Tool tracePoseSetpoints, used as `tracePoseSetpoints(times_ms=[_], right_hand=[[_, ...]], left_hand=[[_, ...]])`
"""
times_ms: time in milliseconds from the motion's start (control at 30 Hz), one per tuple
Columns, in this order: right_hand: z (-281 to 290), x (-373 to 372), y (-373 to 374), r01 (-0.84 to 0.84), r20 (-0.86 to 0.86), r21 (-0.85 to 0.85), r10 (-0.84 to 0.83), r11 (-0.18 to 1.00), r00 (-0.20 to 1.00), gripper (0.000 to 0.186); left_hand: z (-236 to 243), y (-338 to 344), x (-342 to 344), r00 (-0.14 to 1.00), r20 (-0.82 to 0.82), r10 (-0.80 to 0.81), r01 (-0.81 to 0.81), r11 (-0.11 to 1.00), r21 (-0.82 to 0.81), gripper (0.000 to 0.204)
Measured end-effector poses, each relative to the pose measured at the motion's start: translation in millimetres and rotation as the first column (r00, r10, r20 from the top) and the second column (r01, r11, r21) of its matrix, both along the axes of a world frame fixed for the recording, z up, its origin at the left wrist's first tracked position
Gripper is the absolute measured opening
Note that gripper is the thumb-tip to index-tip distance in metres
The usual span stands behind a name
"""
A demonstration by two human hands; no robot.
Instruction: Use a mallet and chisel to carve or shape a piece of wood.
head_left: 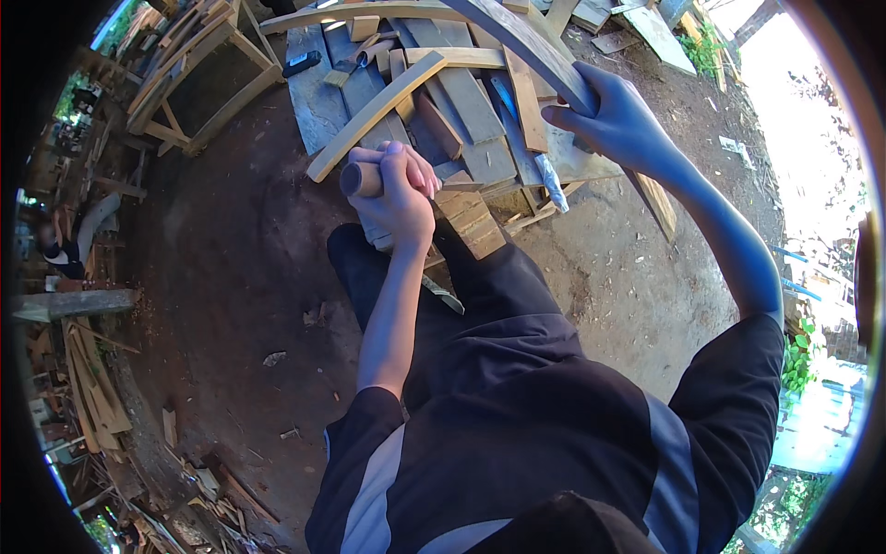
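Observation:
My left hand (401, 203) is closed round a thick round wooden handle (363, 179) at the middle, over my thighs. A metal blade (443, 297) shows below it near my leg; whether it joins the handle I cannot tell. My right hand (609, 125) grips a long dark board (526, 51) slanting up to the top edge. A small stepped wooden block (475, 226) lies just right of my left hand. A light curved wooden piece (374, 115) rests on the bench just beyond my left hand.
A cluttered wooden bench (318, 92) holds several offcuts and boards. A wooden frame (212, 111) stands at upper left, and timber scraps (97, 388) line the left side of the dirt floor (231, 314). A person (65, 240) is at the far left edge. The right side opens to bright daylight.

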State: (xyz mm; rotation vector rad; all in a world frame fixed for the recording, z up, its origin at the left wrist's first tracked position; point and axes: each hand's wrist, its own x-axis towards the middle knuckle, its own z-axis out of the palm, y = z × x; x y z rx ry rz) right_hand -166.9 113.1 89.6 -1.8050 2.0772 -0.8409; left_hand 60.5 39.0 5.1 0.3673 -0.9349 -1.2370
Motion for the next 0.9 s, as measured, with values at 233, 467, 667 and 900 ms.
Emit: tracePoseSetpoints(times_ms=[233,467,667,900], right_hand=[[3.1,12.5,-4.7,-0.026,-0.021,0.036,0.027,0.999,0.999,0.039],[-0.1,14.8,-7.3,-0.018,-0.031,0.091,0.021,0.996,0.999,0.043],[3.0,20.7,-6.7,-0.024,-0.014,0.104,0.025,0.994,1.0,0.043],[2.5,22.5,-5.3,-0.03,0.022,0.134,0.027,0.99,0.999,0.044]], left_hand=[[-9.5,-4.6,-0.1,0.999,0.053,0.009,-0.007,0.999,-0.046,0.021],[-9.3,-7.3,-2.5,1.0,0.026,0.002,-0.001,0.999,-0.048,0.022],[-9.4,-8.4,-3.9,1.0,0.014,-0.022,0.023,1.0,-0.021,0.022],[-8.6,-8.6,-4.8,0.999,0.038,-0.027,0.029,0.998,-0.059,0.023]])
